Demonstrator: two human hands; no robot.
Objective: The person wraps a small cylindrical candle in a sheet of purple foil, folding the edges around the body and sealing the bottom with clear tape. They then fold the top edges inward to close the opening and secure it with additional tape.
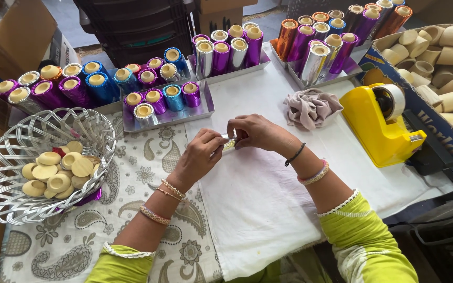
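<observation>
Hands met at centre
The left hand [201, 154] and right hand [255, 132] angled inward, fingers [219, 142] curled and pinching together, bangled wrists bent.

I see a table [268, 209] under a white cloth [247, 199] and a paisley cloth [137, 173]. Left of the fingers: a silver woven basket [6, 173]. Beyond them: trays [205, 107] of foil-wrapped tubes [174, 97]. Right: a crumpled grey rag [310, 107], then a yellow tape dispenser [378, 123].
</observation>
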